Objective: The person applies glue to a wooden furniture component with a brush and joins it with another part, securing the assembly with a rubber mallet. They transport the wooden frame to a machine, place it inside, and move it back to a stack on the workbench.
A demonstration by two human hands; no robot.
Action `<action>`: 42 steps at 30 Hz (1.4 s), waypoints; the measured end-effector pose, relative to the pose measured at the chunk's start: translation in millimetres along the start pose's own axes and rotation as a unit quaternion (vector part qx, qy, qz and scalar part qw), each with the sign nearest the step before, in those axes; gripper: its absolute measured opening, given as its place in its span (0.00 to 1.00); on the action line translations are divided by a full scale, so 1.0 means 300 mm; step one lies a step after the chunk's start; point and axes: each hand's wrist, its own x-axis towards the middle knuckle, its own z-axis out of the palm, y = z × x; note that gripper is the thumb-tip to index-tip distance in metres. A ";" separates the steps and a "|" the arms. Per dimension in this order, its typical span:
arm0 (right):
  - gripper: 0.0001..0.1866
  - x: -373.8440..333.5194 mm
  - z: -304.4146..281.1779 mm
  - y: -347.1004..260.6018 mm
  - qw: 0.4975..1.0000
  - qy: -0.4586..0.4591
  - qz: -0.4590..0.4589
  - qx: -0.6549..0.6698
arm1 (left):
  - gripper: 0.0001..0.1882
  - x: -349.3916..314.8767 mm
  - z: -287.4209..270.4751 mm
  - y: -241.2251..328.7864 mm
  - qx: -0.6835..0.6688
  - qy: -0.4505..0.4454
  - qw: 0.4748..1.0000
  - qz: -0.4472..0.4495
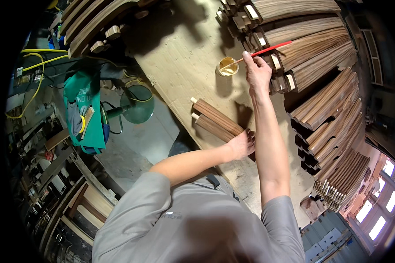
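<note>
My right hand (257, 72) pinches a thin stick with a red end (272, 47), perhaps a brush. Its pale lower end reaches into a small open jar (224, 81) of yellowish paste, which stands on the wooden worktop (175, 57). My left hand (241, 144) is closed around the near ends of two striped brown wooden pieces. The upper wooden piece (217, 115) and the lower wooden piece (213, 127) lie side by side, each with a pale round tenon at its far end. My right forearm partly covers the left fingers.
Stacked curved wooden parts (307, 35) line the right side of the worktop, with more stacks (329, 114) nearer me. Further curved parts (96, 26) lie at the far left. Beyond the left edge are a green bag (85, 114), a round greenish disc (137, 104) and yellow cables (41, 65).
</note>
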 end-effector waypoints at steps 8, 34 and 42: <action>0.04 -0.111 -0.017 -0.084 0.927 0.007 -0.315 -0.205 | 0.25 -0.004 -0.058 -0.012 -0.008 -0.086 0.996 0.029; 0.05 -0.634 -0.607 0.032 0.896 0.157 0.034 0.415 | 0.25 0.023 -0.216 -0.112 -0.115 -0.063 0.991 -0.032; 0.06 -0.950 -0.753 0.234 0.910 0.292 0.057 0.289 | 0.28 0.034 -0.230 -0.096 -0.081 -0.075 0.994 -0.018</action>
